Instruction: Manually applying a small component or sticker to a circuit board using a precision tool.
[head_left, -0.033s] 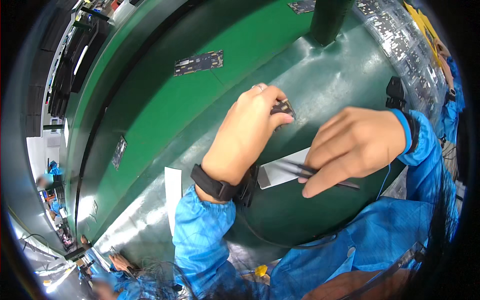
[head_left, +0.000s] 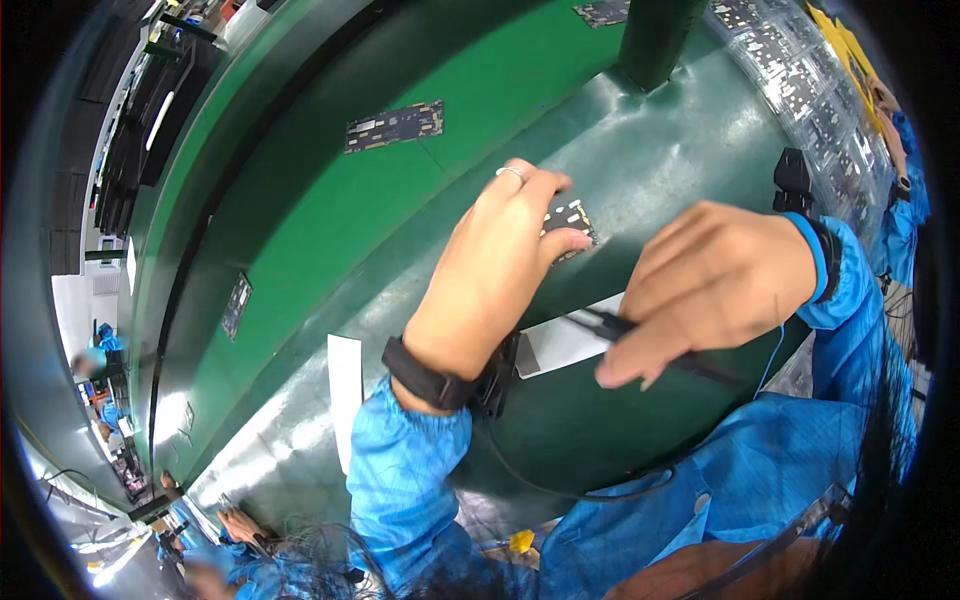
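Closest to us are two blue sleeves. A black wrist strap [head_left: 432,377] sits on the left wrist, and a thin black cord [head_left: 560,488] runs from it along the dark green surface [head_left: 680,150]. A white paper card [head_left: 565,345] lies between the two hands. A white strip [head_left: 345,385] lies beside the left sleeve.

The right hand [head_left: 715,280] has its fingers closed on a thin black tool [head_left: 640,335], like tweezers. The tool lies over the white card.

The left hand [head_left: 495,275] wears a ring. Its fingers pinch a small dark circuit board [head_left: 568,222], which rests on the surface. The hand hides part of it. It is flat, with pale little squares.

Farther off, a bright green belt [head_left: 330,210] carries a long board [head_left: 395,125] and a small board [head_left: 237,305]. A green post [head_left: 655,40] stands behind. Clear trays [head_left: 790,75] sit at the far right.
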